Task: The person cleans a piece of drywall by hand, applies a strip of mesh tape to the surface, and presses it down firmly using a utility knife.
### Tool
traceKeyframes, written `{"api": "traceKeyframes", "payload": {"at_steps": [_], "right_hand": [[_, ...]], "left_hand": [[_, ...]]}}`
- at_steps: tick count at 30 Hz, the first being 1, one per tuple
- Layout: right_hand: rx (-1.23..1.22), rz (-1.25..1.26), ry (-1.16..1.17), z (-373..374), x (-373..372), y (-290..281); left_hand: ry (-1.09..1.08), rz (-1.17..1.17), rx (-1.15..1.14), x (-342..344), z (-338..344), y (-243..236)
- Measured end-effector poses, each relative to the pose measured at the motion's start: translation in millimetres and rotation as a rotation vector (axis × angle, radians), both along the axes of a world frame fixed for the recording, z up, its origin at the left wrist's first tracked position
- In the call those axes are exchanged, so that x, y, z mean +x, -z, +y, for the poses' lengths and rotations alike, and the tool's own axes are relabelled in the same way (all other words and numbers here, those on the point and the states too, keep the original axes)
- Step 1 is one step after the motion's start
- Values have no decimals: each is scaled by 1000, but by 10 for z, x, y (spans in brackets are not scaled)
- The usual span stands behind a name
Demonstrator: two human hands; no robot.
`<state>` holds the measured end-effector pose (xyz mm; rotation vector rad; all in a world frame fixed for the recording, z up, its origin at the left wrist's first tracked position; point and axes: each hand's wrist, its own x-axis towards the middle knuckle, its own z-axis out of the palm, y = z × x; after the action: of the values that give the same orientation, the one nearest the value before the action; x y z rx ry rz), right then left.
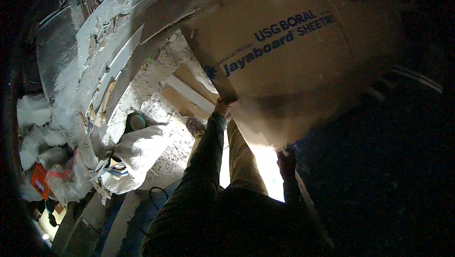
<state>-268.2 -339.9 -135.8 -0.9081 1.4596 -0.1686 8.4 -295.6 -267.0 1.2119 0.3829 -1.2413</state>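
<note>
A large brown-faced plasterboard sheet with dark blue printing is tilted up in front of me and fills the upper right. My left hand is closed round its near left edge, close to the lower corner. Lower and farther right, my right hand grips the bottom edge; this hand is in deep shadow and its fingers show only in part. Both arms reach forward over my legs. The sheet's far right end fades into the dark.
Brown and white board offcuts lie beyond my left hand on the debris-strewn, patterned floor. A white sack of scraps stands to the left. Broken panels lean farther back, near plastic bags. The right side is very dark.
</note>
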Motion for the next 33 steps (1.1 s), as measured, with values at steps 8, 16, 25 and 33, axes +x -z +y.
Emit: {"api": "traceKeyframes", "payload": {"at_steps": [8,16,25,33], "right_hand": [[-127,-238,0,-275,655,225],[183,-426,164,-436,451,348],[-138,-155,-187,-757,979,421],[-77,-614,-94,-1196,2310,43]], "left_hand": [[-36,-132,183,-124,-88,233],[-188,322,-139,-54,-213,-154],[-250,100,-290,-366,-99,519],[-56,-720,-23,-442,4,484]]}}
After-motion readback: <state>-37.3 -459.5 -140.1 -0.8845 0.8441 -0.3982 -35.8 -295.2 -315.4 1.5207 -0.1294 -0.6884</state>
